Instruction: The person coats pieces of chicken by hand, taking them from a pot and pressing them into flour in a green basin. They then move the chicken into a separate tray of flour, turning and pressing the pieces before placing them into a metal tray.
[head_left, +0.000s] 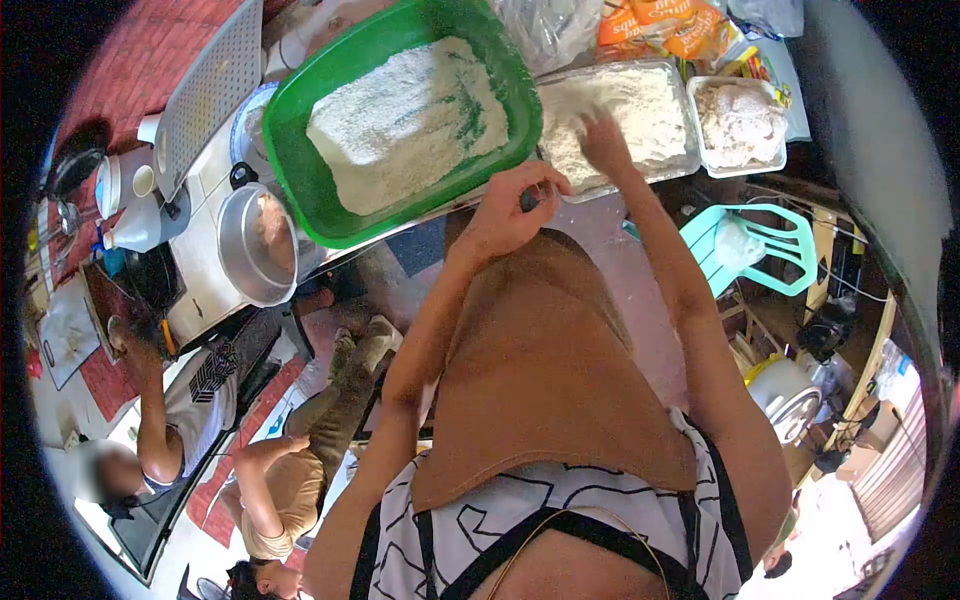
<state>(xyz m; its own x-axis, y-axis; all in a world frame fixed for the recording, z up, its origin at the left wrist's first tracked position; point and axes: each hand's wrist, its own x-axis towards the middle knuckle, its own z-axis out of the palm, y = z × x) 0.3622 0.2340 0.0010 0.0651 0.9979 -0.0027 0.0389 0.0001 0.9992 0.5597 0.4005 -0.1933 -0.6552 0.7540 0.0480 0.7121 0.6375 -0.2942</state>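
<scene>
My right hand [606, 148] is over a clear rectangular tray [690, 160] of pale flour-coated food [645, 115]. Its fingers point down into or just above the coating and are smeared by motion. My left hand [505, 208] is closed at the counter's front edge, between the tray and a green basin [285, 165]. Its fingers curl around a small dark thing [530, 199] that I cannot make out. White flour [375, 110] lies in the basin, spread thinner towards the right.
A white container [738, 167] of pale coated pieces stands right of the tray. Orange bags [665, 30] lie behind. A metal pot [235, 245] stands left of the basin. A turquoise plastic chair [705, 250] is at lower right. Two people are at the lower left.
</scene>
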